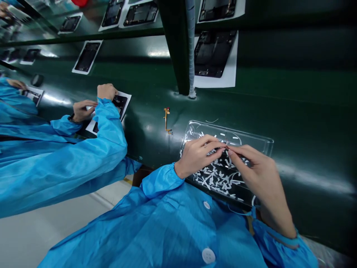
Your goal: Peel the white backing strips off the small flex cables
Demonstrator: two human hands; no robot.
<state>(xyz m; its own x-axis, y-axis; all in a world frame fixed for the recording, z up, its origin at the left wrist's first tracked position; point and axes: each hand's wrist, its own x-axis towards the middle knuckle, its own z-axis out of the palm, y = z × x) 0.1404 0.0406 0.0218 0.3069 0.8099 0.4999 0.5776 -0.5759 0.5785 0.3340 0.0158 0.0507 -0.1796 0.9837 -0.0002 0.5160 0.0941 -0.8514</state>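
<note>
Over a clear plastic tray (259,143), my left hand (196,154) and my right hand (258,171) meet fingertip to fingertip. Both are closed in a pinch at the same spot; whatever lies between the fingers is too small to name. Many small white strips (216,178) are scattered in the tray, partly hidden beneath my hands. To the left of the tray, a thin orange flex cable (166,121) with small connectors lies on the green work surface (150,145).
A dark post (178,48) with a grey wrapped cable (191,48) rises beyond the tray. Dark device housings (213,56) lie on white sheets along the bench and shelf. At left, a co-worker's hands (107,91) are over another housing (119,104).
</note>
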